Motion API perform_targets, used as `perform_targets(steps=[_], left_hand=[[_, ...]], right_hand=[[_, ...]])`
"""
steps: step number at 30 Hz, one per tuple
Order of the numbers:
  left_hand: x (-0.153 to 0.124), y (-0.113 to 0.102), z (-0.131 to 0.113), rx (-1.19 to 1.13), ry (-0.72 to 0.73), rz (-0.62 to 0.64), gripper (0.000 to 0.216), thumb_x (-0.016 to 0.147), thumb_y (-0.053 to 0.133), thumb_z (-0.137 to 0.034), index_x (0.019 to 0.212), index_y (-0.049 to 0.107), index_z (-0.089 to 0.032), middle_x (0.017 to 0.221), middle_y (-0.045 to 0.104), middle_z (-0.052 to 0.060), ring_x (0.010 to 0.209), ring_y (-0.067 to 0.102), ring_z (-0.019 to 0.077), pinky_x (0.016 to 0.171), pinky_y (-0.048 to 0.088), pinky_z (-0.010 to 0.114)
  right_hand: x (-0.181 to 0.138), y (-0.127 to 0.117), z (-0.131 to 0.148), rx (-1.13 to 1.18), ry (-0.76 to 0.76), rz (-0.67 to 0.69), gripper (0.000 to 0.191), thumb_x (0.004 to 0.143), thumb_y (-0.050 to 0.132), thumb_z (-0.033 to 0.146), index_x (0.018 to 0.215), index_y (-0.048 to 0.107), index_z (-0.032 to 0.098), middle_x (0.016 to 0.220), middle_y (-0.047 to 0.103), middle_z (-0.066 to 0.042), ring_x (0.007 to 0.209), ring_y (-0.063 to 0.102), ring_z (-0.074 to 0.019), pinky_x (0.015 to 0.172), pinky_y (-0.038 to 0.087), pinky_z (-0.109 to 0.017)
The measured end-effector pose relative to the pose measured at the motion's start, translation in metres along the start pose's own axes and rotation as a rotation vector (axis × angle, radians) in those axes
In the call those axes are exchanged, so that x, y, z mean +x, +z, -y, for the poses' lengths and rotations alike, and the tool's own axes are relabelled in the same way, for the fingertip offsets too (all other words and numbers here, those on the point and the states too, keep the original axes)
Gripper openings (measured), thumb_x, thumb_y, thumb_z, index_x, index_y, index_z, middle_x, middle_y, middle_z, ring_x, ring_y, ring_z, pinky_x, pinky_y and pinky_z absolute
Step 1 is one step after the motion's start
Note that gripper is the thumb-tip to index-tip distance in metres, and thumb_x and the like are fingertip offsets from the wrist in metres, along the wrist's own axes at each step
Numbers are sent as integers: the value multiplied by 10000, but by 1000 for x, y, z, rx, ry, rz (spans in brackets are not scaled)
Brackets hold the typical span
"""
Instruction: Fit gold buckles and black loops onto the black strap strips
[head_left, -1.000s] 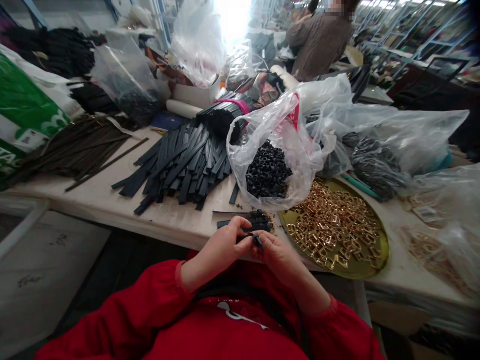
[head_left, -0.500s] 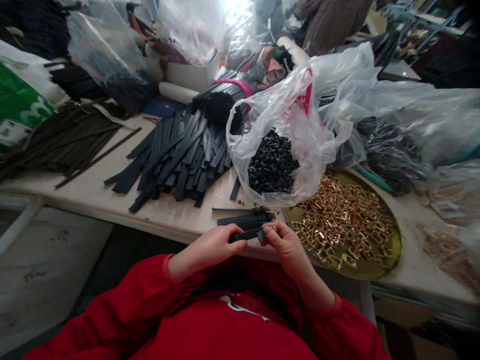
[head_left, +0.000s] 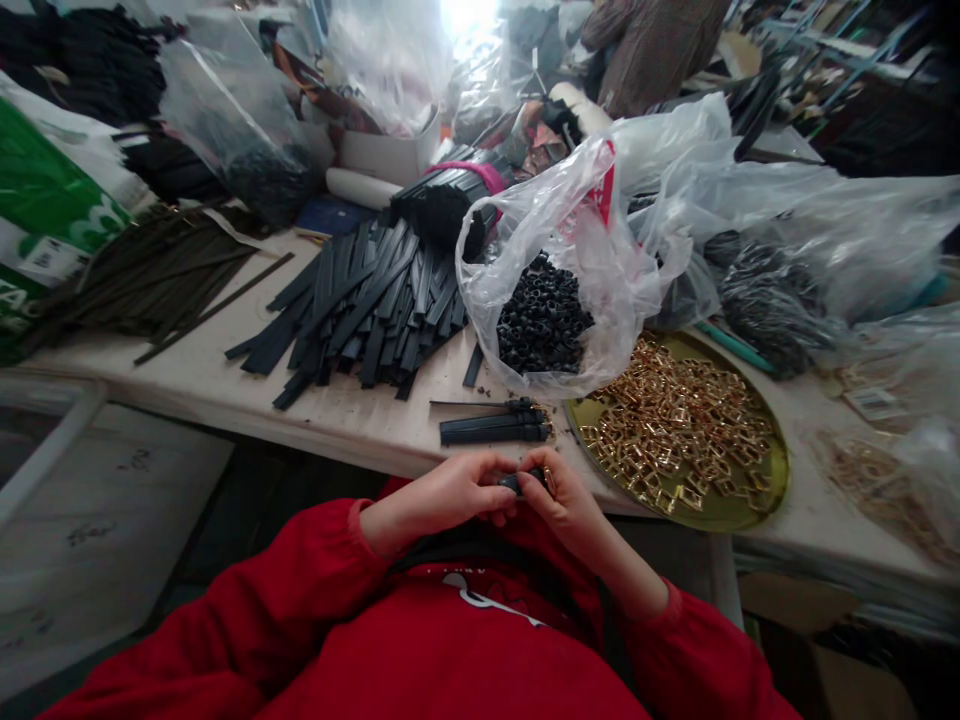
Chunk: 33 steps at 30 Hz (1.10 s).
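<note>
My left hand (head_left: 456, 492) and my right hand (head_left: 564, 500) meet at the table's front edge, both pinched on a short black strap (head_left: 519, 482) with a small gold buckle at its right end. Just beyond them lie a few finished black straps (head_left: 491, 428) on the table. A round gold tray (head_left: 772, 487) heaped with gold buckles (head_left: 675, 425) sits to the right. A clear plastic bag (head_left: 592, 260) holding black loops (head_left: 541, 328) stands behind the straps.
A spread of loose black straps (head_left: 367, 305) covers the table's middle, dark brown strips (head_left: 150, 280) lie at the left. More plastic bags (head_left: 787, 270) crowd the right and back. Another person (head_left: 652, 45) stands beyond the table. A green bag (head_left: 45, 215) is at far left.
My hands have drawn back toward my body and closer together, so the strap between them now shows only a short piece. The view has tilted slightly.
</note>
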<state>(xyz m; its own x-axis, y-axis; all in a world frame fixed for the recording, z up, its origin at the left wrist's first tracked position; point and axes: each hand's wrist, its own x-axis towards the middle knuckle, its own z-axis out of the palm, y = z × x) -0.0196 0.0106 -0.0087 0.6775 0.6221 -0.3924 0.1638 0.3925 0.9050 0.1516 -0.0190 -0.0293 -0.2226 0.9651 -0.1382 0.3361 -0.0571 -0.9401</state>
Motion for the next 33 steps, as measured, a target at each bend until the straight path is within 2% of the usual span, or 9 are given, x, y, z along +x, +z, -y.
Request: perform_targets(steps=[3, 6, 15, 17, 19, 21, 28, 30, 33], left_hand=[[-6, 2, 3, -32, -41, 15, 355, 746, 516, -191, 1094, 533, -125, 781, 618, 22, 612, 572, 93, 591, 454, 217], [-13, 5, 6, 9, -82, -14, 345, 762, 503, -201, 1096, 528, -120, 698, 625, 7, 612, 590, 104, 583, 445, 212], [-21, 18, 8, 62, -81, -40, 387, 753, 507, -219, 1131, 508, -138, 716, 661, 8, 655, 610, 132, 611, 463, 235], [-22, 16, 8, 110, -120, -37, 327, 750, 526, -270, 1044, 547, -130, 715, 660, 16, 655, 610, 139, 607, 463, 245], [-24, 13, 10, 127, -183, -4, 241, 762, 514, -324, 878, 578, -123, 709, 656, 30, 638, 610, 139, 593, 465, 248], [-25, 12, 12, 118, -213, 32, 239, 781, 480, -350, 753, 562, -127, 698, 648, 35, 603, 603, 126, 568, 464, 239], [-24, 18, 15, 146, -214, 6, 256, 783, 454, -373, 706, 534, -142, 624, 607, 10, 535, 578, 114, 486, 438, 209], [-23, 18, 15, 167, -228, -1, 242, 783, 442, -351, 696, 528, -143, 613, 601, 9, 538, 580, 116, 484, 440, 208], [-19, 14, 15, 185, -222, 17, 224, 788, 423, -331, 695, 517, -150, 615, 604, 9, 537, 583, 118, 492, 449, 215]], right_hand=[[-8, 0, 0, -81, -39, 38, 98, 832, 450, 307, 817, 470, 212, 631, 470, 37, 572, 421, -121, 540, 330, -245], [-16, 0, 0, -131, -46, 52, 89, 838, 441, 300, 829, 466, 215, 635, 477, 36, 560, 419, -122, 535, 319, -251], [-31, 2, 2, -167, -93, 60, 79, 856, 399, 272, 824, 429, 205, 678, 501, 26, 599, 457, -119, 564, 347, -241], [-32, 4, -1, -206, -82, 28, 85, 857, 397, 275, 821, 423, 203, 653, 481, 34, 570, 443, -112, 548, 340, -236], [-32, 6, -4, -236, -78, 4, 89, 858, 394, 277, 819, 421, 202, 636, 465, 39, 554, 433, -109, 534, 333, -232], [-33, 7, -4, -255, -83, 8, 85, 860, 388, 273, 828, 422, 202, 629, 464, 40, 552, 438, -109, 529, 337, -229], [-33, 4, 2, -383, -158, 100, 45, 833, 414, 224, 814, 443, 196, 617, 492, 30, 537, 450, -109, 501, 335, -221], [-33, 7, -1, -365, -136, 79, 70, 840, 404, 235, 802, 448, 196, 611, 491, 29, 527, 449, -108, 492, 340, -219], [-30, 15, -7, -307, -93, -20, 129, 863, 363, 273, 829, 458, 193, 634, 524, 11, 549, 488, -121, 506, 369, -228]])
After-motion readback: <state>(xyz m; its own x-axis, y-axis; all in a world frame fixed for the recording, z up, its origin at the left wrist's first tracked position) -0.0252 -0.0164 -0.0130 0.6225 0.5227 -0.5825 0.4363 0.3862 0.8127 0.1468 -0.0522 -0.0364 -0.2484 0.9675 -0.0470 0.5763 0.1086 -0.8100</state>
